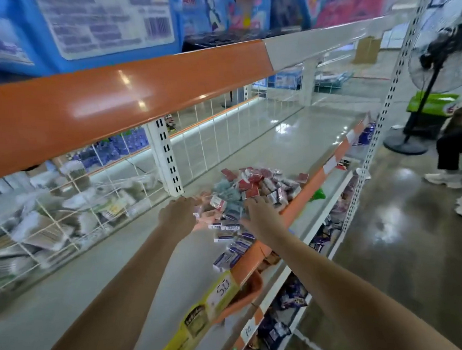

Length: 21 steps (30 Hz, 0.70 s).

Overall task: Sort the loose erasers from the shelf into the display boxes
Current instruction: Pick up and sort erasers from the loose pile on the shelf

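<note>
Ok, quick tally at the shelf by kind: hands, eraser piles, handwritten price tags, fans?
Hands: 2, the left hand and the right hand
Eraser pile: 1, single erasers too blurred to count
Handwritten price tags: 2, the 50 tag and the 10 tag
Standing fan: 1
Total: 6

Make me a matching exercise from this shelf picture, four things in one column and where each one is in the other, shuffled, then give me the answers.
Things
1. pile of erasers
2. standing fan
3. yellow price tag marked 50
4. blue boxes

Places
A. on the floor to the right of the shelving
B. on the shelf above the orange rail
C. on the grey shelf, under both hands
D. on the front edge of the grey shelf, nearer the camera than the pile

Pairs: 1-C, 2-A, 3-D, 4-B
</note>
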Tool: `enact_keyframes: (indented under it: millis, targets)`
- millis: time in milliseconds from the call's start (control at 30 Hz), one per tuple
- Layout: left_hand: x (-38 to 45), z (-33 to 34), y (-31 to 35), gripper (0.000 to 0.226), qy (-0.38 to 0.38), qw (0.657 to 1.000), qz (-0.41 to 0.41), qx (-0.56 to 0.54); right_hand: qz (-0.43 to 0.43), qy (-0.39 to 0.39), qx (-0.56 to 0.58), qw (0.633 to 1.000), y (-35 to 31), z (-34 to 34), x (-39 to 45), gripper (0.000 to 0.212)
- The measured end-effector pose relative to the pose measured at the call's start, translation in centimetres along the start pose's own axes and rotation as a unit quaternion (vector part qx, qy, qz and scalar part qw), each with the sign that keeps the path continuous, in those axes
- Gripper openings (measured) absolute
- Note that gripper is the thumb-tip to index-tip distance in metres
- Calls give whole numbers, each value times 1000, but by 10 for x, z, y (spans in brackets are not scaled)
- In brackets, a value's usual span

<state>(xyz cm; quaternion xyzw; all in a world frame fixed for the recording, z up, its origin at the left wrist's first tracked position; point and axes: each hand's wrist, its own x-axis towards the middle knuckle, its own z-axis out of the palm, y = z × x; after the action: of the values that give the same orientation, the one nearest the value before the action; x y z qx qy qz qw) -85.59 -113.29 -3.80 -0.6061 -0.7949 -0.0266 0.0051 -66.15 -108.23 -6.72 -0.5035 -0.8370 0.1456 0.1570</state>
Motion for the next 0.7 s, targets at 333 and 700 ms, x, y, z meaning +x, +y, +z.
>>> enact_keyframes:
  millis: [333, 700]
  targets:
    - [20, 26, -13, 37, 15, 999, 35, 8, -27, 31, 7, 999, 17, 12, 7, 39]
    - [-16, 21, -17, 38, 89, 983, 18, -160, -30, 73, 135, 988, 12, 0, -2, 26]
